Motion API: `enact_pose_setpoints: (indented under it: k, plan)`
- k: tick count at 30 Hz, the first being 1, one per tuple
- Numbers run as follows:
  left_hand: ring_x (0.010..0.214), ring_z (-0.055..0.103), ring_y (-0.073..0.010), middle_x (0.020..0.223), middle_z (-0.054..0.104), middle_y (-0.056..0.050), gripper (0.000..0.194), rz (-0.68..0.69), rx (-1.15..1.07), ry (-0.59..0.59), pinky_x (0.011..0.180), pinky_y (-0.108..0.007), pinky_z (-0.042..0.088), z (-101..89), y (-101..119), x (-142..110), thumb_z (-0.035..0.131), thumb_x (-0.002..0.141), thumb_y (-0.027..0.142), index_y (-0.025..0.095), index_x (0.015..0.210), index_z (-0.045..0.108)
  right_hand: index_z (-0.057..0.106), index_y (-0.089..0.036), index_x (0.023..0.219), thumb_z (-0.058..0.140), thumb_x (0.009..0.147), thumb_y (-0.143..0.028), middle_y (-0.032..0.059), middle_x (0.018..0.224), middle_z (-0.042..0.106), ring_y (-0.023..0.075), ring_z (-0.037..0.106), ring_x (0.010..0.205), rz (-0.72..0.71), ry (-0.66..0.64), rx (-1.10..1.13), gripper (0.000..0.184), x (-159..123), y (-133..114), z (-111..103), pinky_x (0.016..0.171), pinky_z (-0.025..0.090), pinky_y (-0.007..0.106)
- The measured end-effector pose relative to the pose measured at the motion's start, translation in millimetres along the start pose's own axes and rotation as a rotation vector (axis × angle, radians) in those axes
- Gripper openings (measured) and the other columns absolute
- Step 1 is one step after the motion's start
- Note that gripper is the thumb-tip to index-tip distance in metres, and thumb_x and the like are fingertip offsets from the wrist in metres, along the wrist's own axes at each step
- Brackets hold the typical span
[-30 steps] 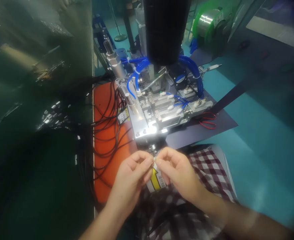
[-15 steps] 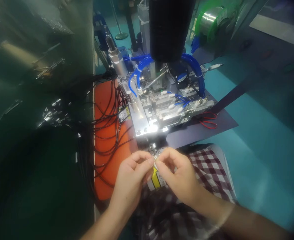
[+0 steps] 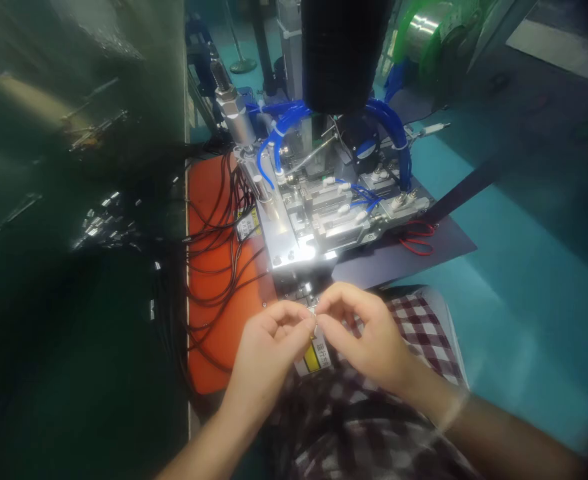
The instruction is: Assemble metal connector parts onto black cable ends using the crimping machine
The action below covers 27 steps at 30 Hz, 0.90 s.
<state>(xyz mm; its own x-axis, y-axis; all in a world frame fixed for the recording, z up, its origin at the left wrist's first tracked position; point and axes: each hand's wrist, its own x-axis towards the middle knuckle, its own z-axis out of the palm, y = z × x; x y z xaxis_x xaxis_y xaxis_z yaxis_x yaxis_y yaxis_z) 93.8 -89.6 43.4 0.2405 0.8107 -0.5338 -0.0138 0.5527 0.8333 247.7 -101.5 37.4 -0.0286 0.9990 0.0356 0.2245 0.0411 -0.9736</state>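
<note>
My left hand and my right hand meet at the fingertips in front of the machine's near end. Both are closed in a pinch around a tiny pale piece that is mostly hidden, so its kind does not show. Right behind the fingers lies a small dark metal fixture at the front of the metal machine. Below the fingertips a white and yellow label shows between my hands.
Black cables lie over an orange surface at left, beside a dark green area with shiny connector ends. Blue air hoses arch over the machine. A green solder-wire spool hangs upper right. Checkered cloth covers my lap.
My right hand has shifted slightly up and to the right, and the left a little to the right. The fingertips still meet at the small piece.
</note>
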Motion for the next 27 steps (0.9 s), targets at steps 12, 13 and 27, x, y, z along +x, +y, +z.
enact_pose_setpoints:
  k: [12,13,27]
  plan:
    - [0.048,0.034,-0.0042,0.052,0.043,0.007,0.019,0.033,0.037,-0.031,0.046,-0.015,0.027,-1.9,-2,1,0.072,0.075,0.031,0.016,0.076,0.062,0.066,-0.017,0.077,0.063,0.080,-0.021,-0.0003,0.069,0.062,0.0110,0.050,0.060,0.221,-0.170,0.133,0.006,4,4,-15,0.054,0.041,0.023]
    - [0.048,0.034,-0.0044,0.052,0.042,0.007,0.019,0.027,0.027,-0.033,0.046,-0.015,0.027,-2.0,-2,1,0.072,0.075,0.031,0.016,0.076,0.062,0.066,-0.017,0.077,0.063,0.080,-0.020,-0.0008,0.068,0.061,0.0105,0.050,0.059,0.209,-0.155,0.130,0.005,3,4,-13,0.054,0.041,0.023]
    - [0.044,0.029,-0.0032,0.052,0.043,0.007,0.016,-0.016,-0.143,0.027,0.045,-0.019,0.021,2.9,4,1,0.072,0.072,0.026,0.017,0.074,0.058,0.055,-0.017,0.077,0.058,0.084,-0.021,-0.0081,0.053,0.048,0.0051,0.040,0.043,0.417,-0.161,0.424,0.008,1,-1,4,0.041,0.032,0.017]
